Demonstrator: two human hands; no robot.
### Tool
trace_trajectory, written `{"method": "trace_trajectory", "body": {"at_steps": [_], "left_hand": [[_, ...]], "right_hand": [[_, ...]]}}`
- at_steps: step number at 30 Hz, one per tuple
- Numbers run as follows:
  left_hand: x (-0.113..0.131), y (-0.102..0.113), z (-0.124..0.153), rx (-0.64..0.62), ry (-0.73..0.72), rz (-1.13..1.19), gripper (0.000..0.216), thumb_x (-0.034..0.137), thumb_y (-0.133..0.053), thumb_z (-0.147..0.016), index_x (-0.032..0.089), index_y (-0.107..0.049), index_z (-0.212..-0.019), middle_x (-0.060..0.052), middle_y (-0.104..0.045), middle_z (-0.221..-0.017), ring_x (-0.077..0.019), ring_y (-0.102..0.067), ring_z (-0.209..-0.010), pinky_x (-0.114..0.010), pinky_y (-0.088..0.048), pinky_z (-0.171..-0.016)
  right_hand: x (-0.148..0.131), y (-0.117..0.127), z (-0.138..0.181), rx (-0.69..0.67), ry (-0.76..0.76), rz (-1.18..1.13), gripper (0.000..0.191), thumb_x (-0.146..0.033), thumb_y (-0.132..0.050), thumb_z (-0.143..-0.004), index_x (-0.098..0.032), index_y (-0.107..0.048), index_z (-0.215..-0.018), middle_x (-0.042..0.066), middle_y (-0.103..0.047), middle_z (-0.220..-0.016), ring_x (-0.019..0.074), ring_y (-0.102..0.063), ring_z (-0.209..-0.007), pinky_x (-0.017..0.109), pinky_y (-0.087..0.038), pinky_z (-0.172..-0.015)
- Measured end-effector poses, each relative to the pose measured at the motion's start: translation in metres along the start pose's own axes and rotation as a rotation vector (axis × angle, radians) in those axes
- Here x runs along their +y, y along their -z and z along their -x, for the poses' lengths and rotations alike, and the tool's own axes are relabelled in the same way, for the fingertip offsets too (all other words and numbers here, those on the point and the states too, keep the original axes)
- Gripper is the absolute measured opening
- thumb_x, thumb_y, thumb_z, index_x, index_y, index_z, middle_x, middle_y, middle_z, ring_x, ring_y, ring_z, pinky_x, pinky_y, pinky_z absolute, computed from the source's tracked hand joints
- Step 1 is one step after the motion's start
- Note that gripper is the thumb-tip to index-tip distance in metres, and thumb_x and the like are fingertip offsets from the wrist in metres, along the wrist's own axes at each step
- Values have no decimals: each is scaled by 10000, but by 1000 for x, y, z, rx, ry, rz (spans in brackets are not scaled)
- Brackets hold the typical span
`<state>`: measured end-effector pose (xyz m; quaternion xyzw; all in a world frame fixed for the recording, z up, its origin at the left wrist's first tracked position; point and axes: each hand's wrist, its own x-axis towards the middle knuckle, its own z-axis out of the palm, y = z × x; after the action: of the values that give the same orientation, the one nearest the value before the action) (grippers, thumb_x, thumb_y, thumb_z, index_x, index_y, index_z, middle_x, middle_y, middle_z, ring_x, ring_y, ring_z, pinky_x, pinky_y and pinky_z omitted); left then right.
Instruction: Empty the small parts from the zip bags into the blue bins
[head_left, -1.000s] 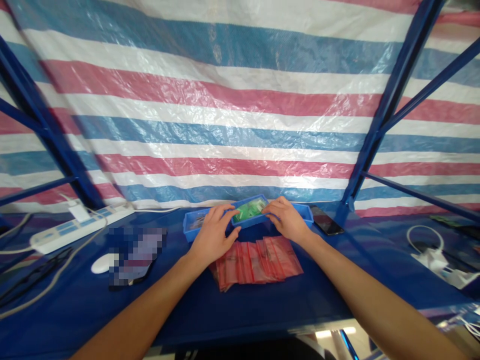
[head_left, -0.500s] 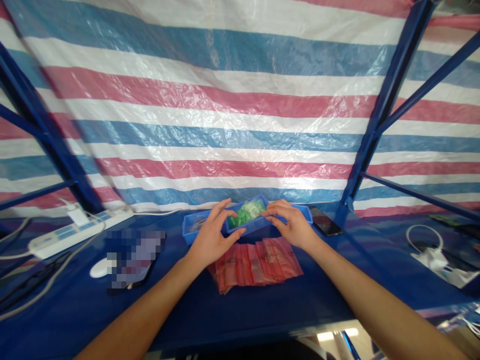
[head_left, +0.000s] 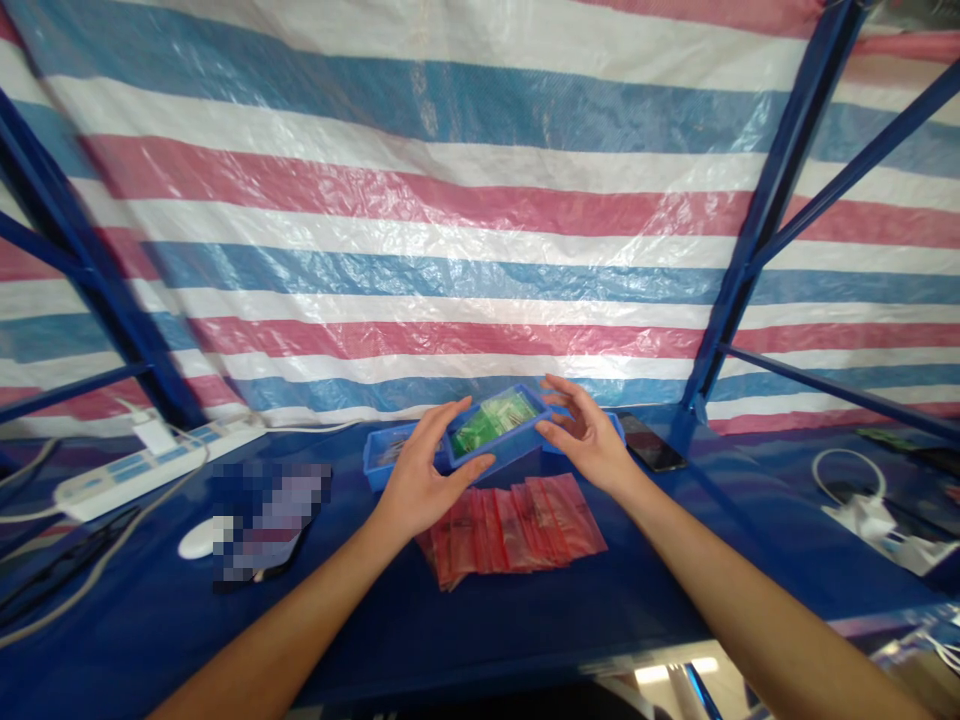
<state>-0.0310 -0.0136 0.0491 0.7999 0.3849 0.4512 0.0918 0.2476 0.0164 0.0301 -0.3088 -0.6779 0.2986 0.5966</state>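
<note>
Between my hands is a small blue plastic bin (head_left: 501,449), tilted with its left end lower. It holds small green and clear plastic packets (head_left: 493,418). My left hand (head_left: 421,467) grips the bin's left end, thumb along the near wall and fingers at the far side. At the opposite end, my right hand (head_left: 587,435) has its thumb on the near corner and its fingers round the far edge. Just in front lies an overlapping row of red translucent zip bags (head_left: 517,530), with dark contents faintly visible.
Another blue bin (head_left: 377,462) with thin pieces stands at left, partly hidden, and a third blue bin (head_left: 616,425) shows at right. Phones (head_left: 652,443) lie on both sides. A white power strip (head_left: 161,462) and cables run along the left. Blue frame posts (head_left: 772,210) flank the striped sheet.
My right hand has moved from the packets to the bin's right end, its fingers spreading round it. The bin has risen slightly and tipped toward me.
</note>
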Motion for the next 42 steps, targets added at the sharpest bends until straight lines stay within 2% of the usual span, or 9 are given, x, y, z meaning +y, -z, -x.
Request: {"method": "trace_trajectory", "body": {"at_steps": [4,9,14,20,23,28,31,35,42], "left_hand": [[2,-9,2,54,43,142,675,496,-782,-953,344,-519,-1555,-102,-582,-1545,-317,-565,-1444,-511,-468,-1221],[-1,-21,4,55,59,262,625,473,-798,-946,328,-575,-1511,-101,-595,-1521,-311,-575,-1429,-502,-454,-1237],[2,-27,10,-65,134,372,947,481,-897,-842,386,-394,-1638,-119,-421,-1690,-366,-542,-1469,-543,-554,-1143],[8,-36,18,-305,81,382,1354,500,-972,-737,427,-61,-1736,-135,-115,-1818,-421,-435,-1562,-629,-460,-1240],[8,-37,19,-358,46,321,1412,539,-956,-748,391,36,-1742,-161,-88,-1816,-421,-409,-1578,-634,-431,-1262],[12,-32,16,-433,-51,150,1247,630,-890,-791,316,-156,-1749,-158,-195,-1783,-425,-257,-1646,-621,-281,-1348],[13,-30,16,-460,-49,121,1097,655,-831,-845,330,-266,-1728,-135,-271,-1755,-408,-295,-1633,-587,-309,-1345],[9,-30,18,-468,-44,72,1052,694,-822,-831,339,-349,-1701,-131,-321,-1739,-437,-299,-1620,-618,-317,-1330],[14,-30,16,-482,-88,151,1090,648,-823,-859,310,-264,-1732,-132,-363,-1737,-385,-342,-1621,-538,-333,-1335]], "right_hand": [[0,5,-1,-71,-185,-129,679,-508,-813,-913,-330,-563,-1518,96,-560,-1614,297,-500,-1519,519,-437,-1258],[-8,8,-1,-89,-336,-305,657,-497,-898,-834,-345,-656,-1425,65,-687,-1445,295,-634,-1361,443,-566,-1110],[-18,10,-1,-59,-347,-454,739,-395,-983,-724,-373,-677,-1396,30,-708,-1373,244,-719,-1162,385,-601,-1014],[-16,10,0,-39,-325,-471,904,-380,-986,-711,-409,-562,-1509,47,-627,-1498,275,-691,-1249,418,-616,-1003],[-7,5,2,-49,-275,-413,1006,-371,-1002,-687,-402,-503,-1559,61,-607,-1523,284,-662,-1309,445,-597,-1068],[-3,-4,4,-143,-167,-333,953,-442,-962,-761,-357,-485,-1581,89,-601,-1555,300,-627,-1384,496,-525,-1180],[-11,-7,8,-258,-159,-255,822,-485,-911,-826,-329,-550,-1547,95,-601,-1574,319,-616,-1412,500,-511,-1196],[-22,-9,12,-384,-181,-184,763,-512,-889,-844,-305,-605,-1521,87,-710,-1438,336,-703,-1292,504,-562,-1131],[-27,-3,10,-254,-96,-6,730,-541,-890,-828,-300,-671,-1481,80,-732,-1414,361,-688,-1316,535,-536,-1158]]}}
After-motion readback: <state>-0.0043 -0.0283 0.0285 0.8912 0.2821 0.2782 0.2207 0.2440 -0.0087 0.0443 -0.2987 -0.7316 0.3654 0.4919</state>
